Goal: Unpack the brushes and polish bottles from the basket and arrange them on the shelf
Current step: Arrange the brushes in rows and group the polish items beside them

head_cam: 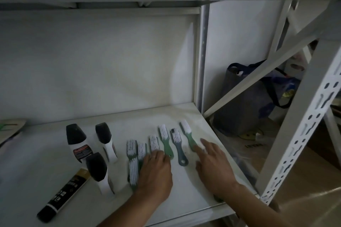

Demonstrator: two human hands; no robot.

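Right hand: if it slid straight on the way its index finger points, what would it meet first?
The right hand points up-left along the shelf. Its fingertip already lies at the rightmost green brush, so that handle comes first; beyond it, probably the grey brush.

Both bare forearms are extended forward from the lower edge of the view. The left hand point(156, 169) is held palm down with fingers curled. The right hand point(214, 164) is laid flat, its index finger stretched forward, apart from the left.
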